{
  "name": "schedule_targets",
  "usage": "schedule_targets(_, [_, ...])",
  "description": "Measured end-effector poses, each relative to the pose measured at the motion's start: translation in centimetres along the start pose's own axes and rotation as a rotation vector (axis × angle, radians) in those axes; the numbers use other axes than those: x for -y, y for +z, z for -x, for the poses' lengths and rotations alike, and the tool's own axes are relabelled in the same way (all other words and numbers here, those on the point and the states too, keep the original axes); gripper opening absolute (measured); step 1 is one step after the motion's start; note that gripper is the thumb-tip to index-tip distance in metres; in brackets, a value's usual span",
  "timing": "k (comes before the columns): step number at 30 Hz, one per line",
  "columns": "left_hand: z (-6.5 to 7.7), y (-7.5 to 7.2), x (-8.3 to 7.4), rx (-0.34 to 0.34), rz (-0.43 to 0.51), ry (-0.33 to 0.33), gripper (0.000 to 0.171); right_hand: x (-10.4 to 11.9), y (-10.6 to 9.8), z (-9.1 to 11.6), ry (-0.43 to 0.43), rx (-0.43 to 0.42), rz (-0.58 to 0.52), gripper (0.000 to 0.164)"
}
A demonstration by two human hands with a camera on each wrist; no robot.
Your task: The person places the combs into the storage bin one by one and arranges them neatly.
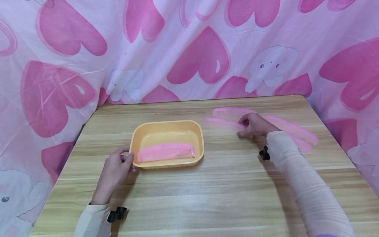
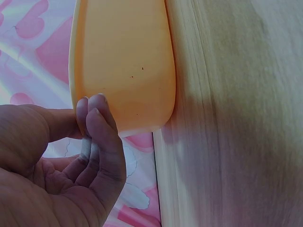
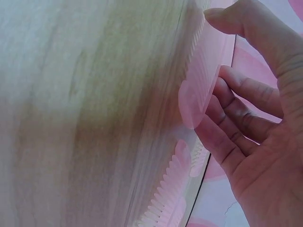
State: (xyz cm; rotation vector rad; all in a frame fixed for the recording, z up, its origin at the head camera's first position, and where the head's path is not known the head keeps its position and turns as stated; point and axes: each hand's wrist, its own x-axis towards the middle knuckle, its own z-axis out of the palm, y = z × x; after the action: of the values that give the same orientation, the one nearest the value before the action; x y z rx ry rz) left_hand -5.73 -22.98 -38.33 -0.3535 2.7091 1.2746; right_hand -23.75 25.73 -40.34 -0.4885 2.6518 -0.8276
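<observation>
A yellow plastic tray point(image 1: 165, 122) stands left of centre on the table, with one pink comb point(image 1: 165, 152) lying along its near side. My left hand point(image 1: 113, 171) pinches the tray's left end between thumb and fingers; in the left wrist view the fingertips overlap the tray's wall point(image 2: 128, 56). Farther right, my right hand point(image 1: 256, 125) holds a pink comb point(image 1: 222, 123) near its right end. The right wrist view has the thumb on the toothed side of this comb point(image 3: 201, 80) and the other fingers along its back.
Another pink comb point(image 1: 231, 111) lies just behind the held one. Two more combs, an upper one point(image 1: 293, 127) and a lower one point(image 1: 303, 144), lie right of my right hand, partly hidden by the sleeve. A pink heart-patterned curtain point(image 1: 198, 59) hangs behind the wooden table point(image 1: 189, 197).
</observation>
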Motion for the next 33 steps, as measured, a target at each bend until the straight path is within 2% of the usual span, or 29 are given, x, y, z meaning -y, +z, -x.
schedule_targets(11, [0.1, 0.0, 0.0, 0.006, 0.005, -0.006, 0.046, 0.3, -0.2, 0.5, 0.071, 0.029, -0.136, 0.055])
schedule_targets(16, [0.1, 0.0, 0.0, 0.004, 0.006, -0.003, 0.046, 0.5, -0.5, 0.8, 0.047, 0.021, -0.153, 0.057])
schedule_targets(22, [0.2, 0.0, 0.1, 0.001, 0.003, 0.001, 0.045, 0.8, -0.8, 1.2, 0.015, 0.0, -0.163, 0.05])
schedule_targets(25, [0.2, 0.0, 0.1, 0.001, 0.001, -0.001, 0.045, 1.1, -1.0, 1.3, -0.006, -0.023, -0.125, 0.05])
schedule_targets(33, [0.1, 0.0, 0.1, 0.005, 0.005, -0.007, 0.047, 2.5, -1.6, 1.5, 0.006, -0.047, -0.127, 0.05])
